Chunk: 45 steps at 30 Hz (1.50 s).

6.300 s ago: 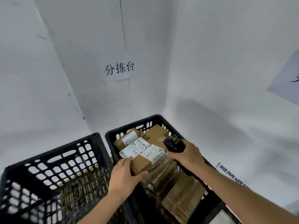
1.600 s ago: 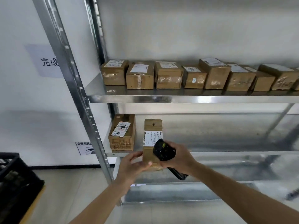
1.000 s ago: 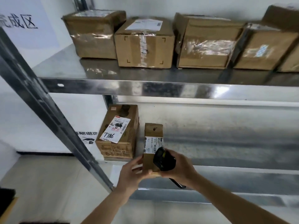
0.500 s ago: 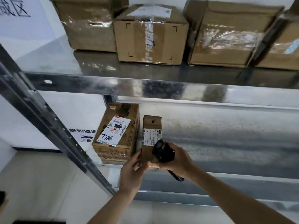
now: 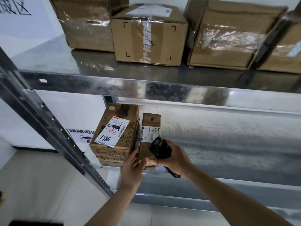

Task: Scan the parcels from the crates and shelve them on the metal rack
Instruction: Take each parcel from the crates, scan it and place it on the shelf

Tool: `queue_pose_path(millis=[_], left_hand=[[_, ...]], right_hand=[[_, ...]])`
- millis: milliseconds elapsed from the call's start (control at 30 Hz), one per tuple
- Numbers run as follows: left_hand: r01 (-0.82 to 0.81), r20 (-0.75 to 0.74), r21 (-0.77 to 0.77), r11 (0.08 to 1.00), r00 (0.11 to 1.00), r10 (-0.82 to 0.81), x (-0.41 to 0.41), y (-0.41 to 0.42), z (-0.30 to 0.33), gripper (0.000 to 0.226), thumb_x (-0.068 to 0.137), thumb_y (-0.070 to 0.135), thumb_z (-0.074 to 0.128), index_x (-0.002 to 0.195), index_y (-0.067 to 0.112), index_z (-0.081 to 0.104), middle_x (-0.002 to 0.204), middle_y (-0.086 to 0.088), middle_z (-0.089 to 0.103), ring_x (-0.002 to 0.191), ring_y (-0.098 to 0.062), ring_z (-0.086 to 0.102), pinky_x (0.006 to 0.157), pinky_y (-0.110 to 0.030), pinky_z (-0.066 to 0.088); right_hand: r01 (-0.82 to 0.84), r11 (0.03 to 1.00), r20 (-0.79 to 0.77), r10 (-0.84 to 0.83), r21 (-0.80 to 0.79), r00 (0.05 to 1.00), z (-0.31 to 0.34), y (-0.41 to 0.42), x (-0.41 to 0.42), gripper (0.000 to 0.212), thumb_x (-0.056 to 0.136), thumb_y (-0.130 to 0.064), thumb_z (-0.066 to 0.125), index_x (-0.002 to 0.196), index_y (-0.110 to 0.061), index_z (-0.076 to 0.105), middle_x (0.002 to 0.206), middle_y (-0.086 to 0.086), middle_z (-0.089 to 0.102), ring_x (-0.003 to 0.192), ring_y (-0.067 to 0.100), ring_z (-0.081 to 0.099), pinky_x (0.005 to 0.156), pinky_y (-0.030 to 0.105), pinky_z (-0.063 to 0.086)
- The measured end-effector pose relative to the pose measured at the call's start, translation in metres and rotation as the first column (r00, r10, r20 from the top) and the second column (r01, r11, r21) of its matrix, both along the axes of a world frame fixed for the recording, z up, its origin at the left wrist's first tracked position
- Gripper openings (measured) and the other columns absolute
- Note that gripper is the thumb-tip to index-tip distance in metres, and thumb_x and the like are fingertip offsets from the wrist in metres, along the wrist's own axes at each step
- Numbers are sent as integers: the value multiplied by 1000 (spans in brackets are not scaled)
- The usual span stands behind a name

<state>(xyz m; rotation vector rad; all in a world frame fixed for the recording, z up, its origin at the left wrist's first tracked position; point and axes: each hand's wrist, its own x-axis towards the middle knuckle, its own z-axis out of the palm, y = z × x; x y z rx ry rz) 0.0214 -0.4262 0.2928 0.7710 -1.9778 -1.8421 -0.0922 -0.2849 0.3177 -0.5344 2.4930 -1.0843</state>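
Parcel [image 5: 150,128], carried over from the crate, now sits on the lower shelf [image 5: 228,141] at frame centre beside a labelled box [image 5: 114,132] (placement nearly done), left hand [image 5: 132,168] pinching its near end, right hand [image 5: 174,156] gripping the scanner [image 5: 160,147].

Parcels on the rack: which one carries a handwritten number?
The lower-shelf parcel left of the hand-held one; its white label reads 7786.

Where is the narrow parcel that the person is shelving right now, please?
The narrow parcel stands on the lower shelf, left of centre, close beside the box labelled 7786, with the left hand at its near end.
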Motion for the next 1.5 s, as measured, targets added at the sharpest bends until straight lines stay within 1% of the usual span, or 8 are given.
queue_pose_path(millis=[433,767,933,1133,1267,1333,1400,1500], left_hand=[[23,5,2,1000,1000,-23,6,0,9,50,93,7,66,136,29,50,113,22,64,93,18,63,72,-5,50],[137,62,-31,990,989,-135,52,-12,26,59,80,44,73,136,35,55,123,19,68,109,3,65,90,-13,51],[85,20,-92,992,996,-84,84,-25,53,34,83,41,72,115,37,65,107,24,72,102,5,67,85,-12,51],[-64,-57,-71,995,997,60,162,-63,102,18,90,31,72,107,36,70,97,24,74,94,0,70,73,-12,53],[-127,-79,-79,989,990,120,247,-101,136,46,81,45,77,125,35,66,125,19,63,114,-4,61,79,-10,47],[-174,-107,-93,980,981,164,299,-126,158,39,81,40,79,118,37,67,135,17,55,120,-7,57,88,-18,47],[-222,-126,-132,966,970,206,353,-152,182,34,82,33,80,113,39,66,139,16,49,124,-8,54,97,-27,45],[-273,-118,-224,935,960,253,429,-190,219,56,83,38,79,134,28,60,136,15,57,123,-6,56,99,-25,44]], right_hand=[[-5,1000,-14,5,-24,1000,6,5,7,87,59,-50,89,140,-42,57,113,-14,72,103,13,68,91,44,59],[53,998,-109,-48,42,993,15,36,36,78,65,-45,93,135,-39,61,99,-17,68,93,14,70,83,39,61],[59,997,-154,-51,47,987,30,40,66,76,69,-45,92,137,-40,59,100,-13,71,88,12,70,74,29,58],[63,997,-18,-64,-53,998,75,3,148,63,74,-40,92,126,-46,57,94,-16,68,84,7,67,76,29,55],[-51,995,15,53,-86,998,113,-47,216,72,68,-33,96,129,-42,58,103,-16,69,91,10,69,79,31,56],[-103,989,29,107,-107,994,137,-82,262,72,68,-32,97,125,-40,54,104,-15,68,90,5,66,74,24,51],[-151,984,7,152,-98,988,159,-118,307,59,68,-35,96,111,-36,56,97,-16,68,85,2,65,72,23,50],[-242,967,-49,239,-79,970,191,-170,370,58,62,-46,96,110,-31,66,99,-13,72,87,4,68,74,23,51]])
